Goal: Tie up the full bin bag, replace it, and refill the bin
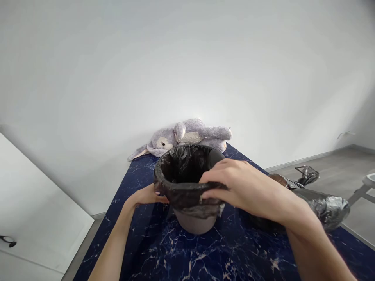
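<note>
A small grey bin [195, 223] stands on a dark blue marbled table [187, 253]. A black plastic liner bag [183, 177] is draped over its rim and hangs inside. My right hand [234, 181] reaches over the near rim, its fingers pinched on the folded edge of the liner. My left hand [148, 196] rests against the bin's left side, fingers curled on the liner at the rim; its fingertips are hidden behind the bag.
A grey plush toy [187, 136] lies at the table's far end against the white wall. More crumpled black bags [329, 208] lie at the table's right edge. Another black bag [307, 174] is on the floor to the right.
</note>
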Demonstrator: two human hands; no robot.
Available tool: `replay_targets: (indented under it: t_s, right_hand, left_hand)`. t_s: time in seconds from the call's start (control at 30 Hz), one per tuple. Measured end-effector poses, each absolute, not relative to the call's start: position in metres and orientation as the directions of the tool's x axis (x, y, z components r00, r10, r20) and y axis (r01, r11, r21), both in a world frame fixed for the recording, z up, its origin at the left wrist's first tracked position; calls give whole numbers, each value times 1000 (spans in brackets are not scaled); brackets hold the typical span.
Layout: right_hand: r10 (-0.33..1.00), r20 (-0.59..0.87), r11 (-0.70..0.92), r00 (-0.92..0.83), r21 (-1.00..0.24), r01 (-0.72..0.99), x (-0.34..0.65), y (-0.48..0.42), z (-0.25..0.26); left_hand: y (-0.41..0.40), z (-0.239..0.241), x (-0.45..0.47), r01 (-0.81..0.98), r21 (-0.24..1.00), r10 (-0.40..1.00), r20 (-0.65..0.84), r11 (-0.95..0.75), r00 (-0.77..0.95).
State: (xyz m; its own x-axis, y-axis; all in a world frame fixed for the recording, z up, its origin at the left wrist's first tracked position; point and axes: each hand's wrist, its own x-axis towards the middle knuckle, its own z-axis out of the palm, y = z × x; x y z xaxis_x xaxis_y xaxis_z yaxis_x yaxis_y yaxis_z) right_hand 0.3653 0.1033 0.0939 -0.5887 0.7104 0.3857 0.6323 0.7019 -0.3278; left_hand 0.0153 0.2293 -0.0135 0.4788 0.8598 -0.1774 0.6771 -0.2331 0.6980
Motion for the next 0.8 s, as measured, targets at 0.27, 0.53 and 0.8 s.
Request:
replay_targets:
  t_s: [0.27, 0.53, 0.8]
  right_hand:
    - [819, 504, 482, -274, -344, 806, 383, 149, 75]
    - [800, 595, 191, 73, -368, 910, 429, 178, 51]
    - [702, 687, 135, 187, -386, 913, 435, 198, 33]
  left_hand:
    - [242, -30, 7, 647, 762, 973, -140, -10, 181]
    - [251, -62, -9, 545, 838, 991, -100, 34, 93]
    - [255, -91, -30, 468, 883, 999, 24, -36, 32]
